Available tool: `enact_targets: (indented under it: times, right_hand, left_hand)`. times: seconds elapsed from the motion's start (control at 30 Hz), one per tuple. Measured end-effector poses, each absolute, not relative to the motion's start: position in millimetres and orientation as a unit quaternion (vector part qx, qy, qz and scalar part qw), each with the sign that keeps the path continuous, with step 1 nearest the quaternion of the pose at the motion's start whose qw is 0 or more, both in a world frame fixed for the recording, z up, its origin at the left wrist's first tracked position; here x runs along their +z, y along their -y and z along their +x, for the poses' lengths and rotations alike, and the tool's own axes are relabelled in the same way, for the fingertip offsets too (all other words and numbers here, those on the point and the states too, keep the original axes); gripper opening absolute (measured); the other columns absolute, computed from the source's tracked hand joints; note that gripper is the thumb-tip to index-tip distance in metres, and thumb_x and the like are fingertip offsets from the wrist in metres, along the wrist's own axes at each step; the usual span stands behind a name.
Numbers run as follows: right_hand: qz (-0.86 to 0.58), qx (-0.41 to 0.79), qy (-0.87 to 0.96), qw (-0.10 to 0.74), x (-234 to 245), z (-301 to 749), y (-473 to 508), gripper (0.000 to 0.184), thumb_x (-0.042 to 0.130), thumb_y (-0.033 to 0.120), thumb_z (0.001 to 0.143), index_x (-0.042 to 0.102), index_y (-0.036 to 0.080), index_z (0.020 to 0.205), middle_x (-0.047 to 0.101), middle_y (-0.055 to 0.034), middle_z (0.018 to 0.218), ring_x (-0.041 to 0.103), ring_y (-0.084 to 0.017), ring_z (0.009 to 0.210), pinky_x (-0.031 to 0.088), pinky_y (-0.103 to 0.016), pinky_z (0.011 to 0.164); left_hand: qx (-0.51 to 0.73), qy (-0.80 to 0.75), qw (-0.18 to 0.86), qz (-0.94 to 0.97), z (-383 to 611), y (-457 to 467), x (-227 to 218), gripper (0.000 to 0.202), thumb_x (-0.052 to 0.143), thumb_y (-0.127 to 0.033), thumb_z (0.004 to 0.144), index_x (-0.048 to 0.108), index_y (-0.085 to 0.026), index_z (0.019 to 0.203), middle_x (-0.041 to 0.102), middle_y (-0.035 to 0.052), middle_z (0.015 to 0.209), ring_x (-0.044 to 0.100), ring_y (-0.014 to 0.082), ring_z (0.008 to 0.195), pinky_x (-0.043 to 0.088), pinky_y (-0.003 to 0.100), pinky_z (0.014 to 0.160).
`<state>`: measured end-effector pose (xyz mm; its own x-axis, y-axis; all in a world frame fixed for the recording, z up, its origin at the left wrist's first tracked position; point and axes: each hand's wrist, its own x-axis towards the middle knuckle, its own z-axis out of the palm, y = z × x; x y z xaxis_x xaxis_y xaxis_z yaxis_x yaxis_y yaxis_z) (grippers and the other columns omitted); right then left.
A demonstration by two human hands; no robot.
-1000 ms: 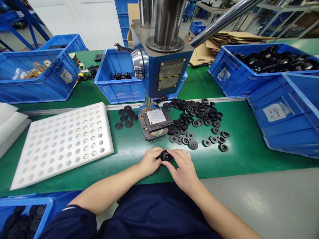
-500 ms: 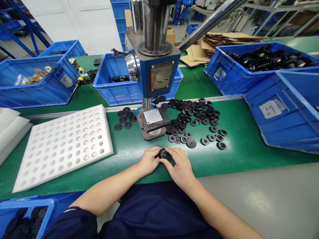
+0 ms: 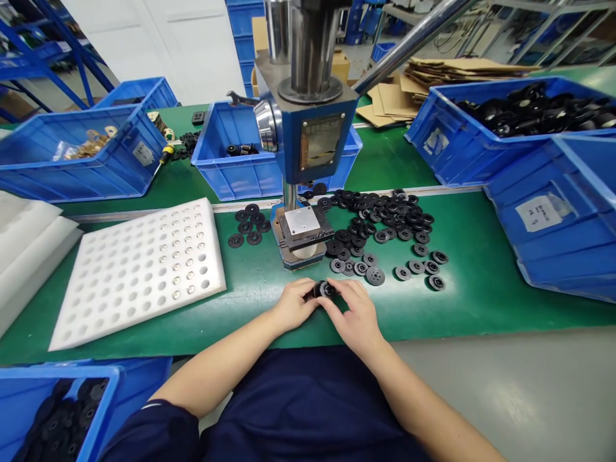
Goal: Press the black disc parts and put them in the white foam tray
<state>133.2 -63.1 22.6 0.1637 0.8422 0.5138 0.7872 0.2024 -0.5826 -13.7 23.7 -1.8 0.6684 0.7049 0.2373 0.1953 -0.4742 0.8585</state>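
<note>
Both my hands meet over the green table just in front of the blue hand press [image 3: 308, 138]. My left hand [image 3: 294, 304] and my right hand [image 3: 355, 314] pinch the same small round black part [image 3: 324, 290] from either side, fingers closed on it. The press's metal die block [image 3: 302, 226] is a short way beyond my fingertips. A pile of black round discs [image 3: 385, 221] lies right of the press, and a few more discs [image 3: 248, 228] lie left of it.
A white foam tray [image 3: 139, 269] with rows of holes, some holding small metal pieces, lies at left. Blue bins stand around: one behind the press [image 3: 231, 167], one with brass parts [image 3: 81, 157], one with black parts [image 3: 505, 122], another near right [image 3: 563, 212].
My hands stay together on the black part; they and the whole scene sit slightly right and higher in view as my head shifted. No visible release or pickup.
</note>
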Motion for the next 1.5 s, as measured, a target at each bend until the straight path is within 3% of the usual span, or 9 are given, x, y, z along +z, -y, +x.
enact_targets:
  times: [0.13,0.3,0.6,1.1,1.27,1.37,1.5]
  right_hand:
    - [-0.643,0.059,0.635,0.424,19.6,135.0,65.9,0.034,0.065,0.038,0.090,0.063,0.021,0.120,0.065,-0.0089,0.100,0.060,-0.022,0.093,0.053,-0.041,0.086]
    - [-0.626,0.039,0.656,0.420,17.7,125.5,71.4,0.033,0.064,0.034,0.091,0.061,0.019,0.121,0.066,-0.0091,0.100,0.059,-0.022,0.092,0.051,-0.040,0.081]
    - [-0.626,0.022,0.670,0.398,24.6,119.3,73.3,0.028,0.064,0.031,0.092,0.058,0.017,0.116,0.067,-0.0077,0.097,0.059,-0.021,0.090,0.046,-0.037,0.077]
    - [-0.616,0.041,0.650,0.444,21.5,119.1,66.7,0.033,0.066,0.028,0.090,0.058,0.019,0.121,0.066,-0.0069,0.095,0.060,-0.020,0.089,0.048,-0.037,0.077]
    - [-0.626,0.049,0.643,0.440,23.5,123.6,62.4,0.029,0.063,0.033,0.091,0.061,0.019,0.116,0.066,-0.0064,0.090,0.061,-0.020,0.084,0.050,-0.037,0.074]
    - [-0.622,0.060,0.636,0.454,25.5,128.4,61.2,0.027,0.062,0.035,0.092,0.061,0.019,0.114,0.063,-0.0038,0.080,0.059,-0.018,0.075,0.051,-0.035,0.070]
    - [-0.632,0.113,0.613,0.460,26.9,134.1,61.6,0.030,0.061,0.040,0.091,0.061,0.019,0.113,0.063,-0.0039,0.079,0.060,-0.018,0.072,0.053,-0.035,0.072]
  left_hand:
    - [0.296,-0.288,0.426,0.805,-13.5,-24.3,-6.7,0.011,0.062,-0.013,0.082,0.070,-0.015,0.088,0.065,0.0045,0.074,0.059,0.0165,0.070,0.048,0.027,0.067]
    - [0.294,-0.276,0.443,0.801,-17.1,-23.0,-9.4,0.026,0.064,-0.010,0.077,0.070,-0.017,0.101,0.073,0.0080,0.093,0.068,0.0210,0.086,0.055,0.033,0.080]
    - [0.329,-0.216,0.441,0.807,-17.8,-21.8,-10.2,0.023,0.058,-0.011,0.087,0.072,-0.017,0.105,0.075,0.0098,0.098,0.072,0.0208,0.093,0.059,0.035,0.084]
    - [0.322,-0.239,0.450,0.798,-18.3,-22.2,-6.3,0.029,0.053,-0.006,0.083,0.071,-0.017,0.103,0.074,0.0084,0.095,0.071,0.0207,0.091,0.058,0.035,0.084]
    - [0.290,-0.292,0.474,0.778,-17.2,-22.5,-4.7,0.023,0.061,-0.013,0.082,0.069,-0.018,0.103,0.075,0.0084,0.096,0.070,0.0213,0.090,0.056,0.036,0.085]
    - [0.261,-0.333,0.515,0.745,-17.3,-22.2,-3.5,0.028,0.065,-0.012,0.078,0.064,-0.019,0.106,0.073,0.0056,0.092,0.068,0.0183,0.083,0.055,0.032,0.080]
    - [0.256,-0.356,0.548,0.712,-16.8,-21.8,-4.4,0.022,0.067,-0.012,0.076,0.059,-0.018,0.096,0.067,0.0006,0.079,0.062,0.0141,0.071,0.050,0.026,0.070]
